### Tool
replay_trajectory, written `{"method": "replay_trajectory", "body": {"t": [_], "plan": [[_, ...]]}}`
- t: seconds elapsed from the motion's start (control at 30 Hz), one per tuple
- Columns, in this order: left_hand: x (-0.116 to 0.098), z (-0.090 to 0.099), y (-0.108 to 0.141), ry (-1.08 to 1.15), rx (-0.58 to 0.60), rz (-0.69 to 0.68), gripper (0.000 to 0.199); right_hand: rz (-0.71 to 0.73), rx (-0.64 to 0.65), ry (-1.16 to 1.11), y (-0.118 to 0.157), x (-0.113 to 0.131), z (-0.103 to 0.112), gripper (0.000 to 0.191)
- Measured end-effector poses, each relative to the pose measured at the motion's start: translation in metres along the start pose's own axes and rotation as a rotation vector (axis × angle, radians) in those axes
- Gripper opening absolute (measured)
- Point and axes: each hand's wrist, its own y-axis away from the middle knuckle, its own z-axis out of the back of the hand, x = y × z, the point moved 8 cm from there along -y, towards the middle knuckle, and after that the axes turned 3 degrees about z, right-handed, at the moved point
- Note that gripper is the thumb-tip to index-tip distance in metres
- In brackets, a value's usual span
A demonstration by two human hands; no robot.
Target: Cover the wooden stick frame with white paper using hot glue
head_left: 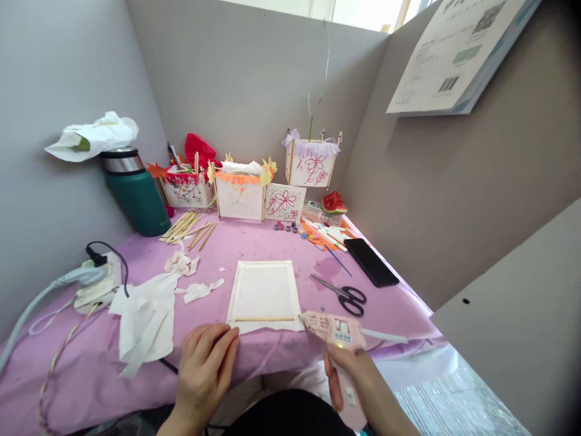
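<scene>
My right hand (347, 378) is wrapped round the handle of a pale pink glue gun (338, 327), with a glue stick (385, 335) poking out of its back. The gun's nozzle is at the lower right corner of a white framed panel (264, 290) lying flat on the table. Along the panel's near edge lies a thin wooden stick (264, 318), a strip of white paper or cloth showing below it. My left hand (206, 357) rests palm down with its fingertips at the panel's lower left corner, fingers lightly bent and holding nothing that I can see.
Black-handled scissors (347, 297) and a phone (371, 261) lie to the right. Torn white paper (147, 318) and a power strip (97, 281) are on the left. Behind are wooden sticks (188, 227), a green bottle (136, 197), decorated boxes (240, 197) and a flower-drawn panel (284, 203).
</scene>
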Motion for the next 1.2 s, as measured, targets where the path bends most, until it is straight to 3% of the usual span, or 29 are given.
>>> {"method": "replay_trajectory", "body": {"t": [0.7, 0.83, 0.97, 1.03, 1.13, 1.2], "plan": [[0.003, 0.000, 0.001, 0.002, 0.004, 0.022, 0.028, -0.048, 0.002, 0.084, 0.009, -0.008, 0.004, 0.042], [0.000, 0.002, -0.003, 0.000, 0.013, 0.057, 0.027, 0.039, 0.043, -0.038, 0.009, -0.003, -0.004, 0.045], [-0.025, 0.025, -0.020, 0.088, -0.053, 0.136, 0.028, 0.142, 0.035, -0.280, -0.001, 0.020, -0.025, 0.050], [-0.043, 0.020, -0.031, 0.352, 0.096, 0.169, 0.025, 0.187, 0.031, -0.342, -0.012, 0.034, -0.043, 0.049], [-0.057, -0.004, -0.034, 0.737, 0.404, 0.385, 0.030, 0.236, 0.051, -0.311, -0.033, 0.054, -0.078, 0.046], [-0.049, -0.011, -0.033, 0.776, 0.429, 0.540, 0.030, 0.250, 0.128, -0.236, -0.046, 0.065, -0.101, 0.051]]}}
